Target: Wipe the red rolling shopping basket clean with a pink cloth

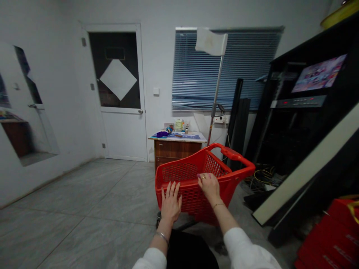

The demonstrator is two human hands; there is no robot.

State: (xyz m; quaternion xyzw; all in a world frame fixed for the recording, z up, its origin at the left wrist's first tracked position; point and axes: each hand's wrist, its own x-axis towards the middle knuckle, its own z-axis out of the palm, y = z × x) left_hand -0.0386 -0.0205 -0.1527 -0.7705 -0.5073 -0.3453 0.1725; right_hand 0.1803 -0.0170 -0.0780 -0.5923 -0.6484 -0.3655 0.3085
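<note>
A red plastic shopping cart (190, 198) stands side-on in front of me, its handle to the right and its basket wall full of small holes. My left hand (170, 203) is at the near side toward the left end, palm down, fingers stretched out and spread by the rim. Whether its palm presses on the wall cannot be made out. Farther right, my right hand (209, 186) curls its fingers over the near rim. Its fingertips are partly hidden. The low wheels and frame are mostly blocked by my arms and dark-clothed lap.
Behind the cart is a brown wooden cabinet (178, 147) with bottles and a purple cloth on top. A pole with a white flag (210, 42) leans there. At right are a black rack (300, 123), leaning panels (308, 168), cables and red boxes (333, 231). A white door (123, 134) is closed.
</note>
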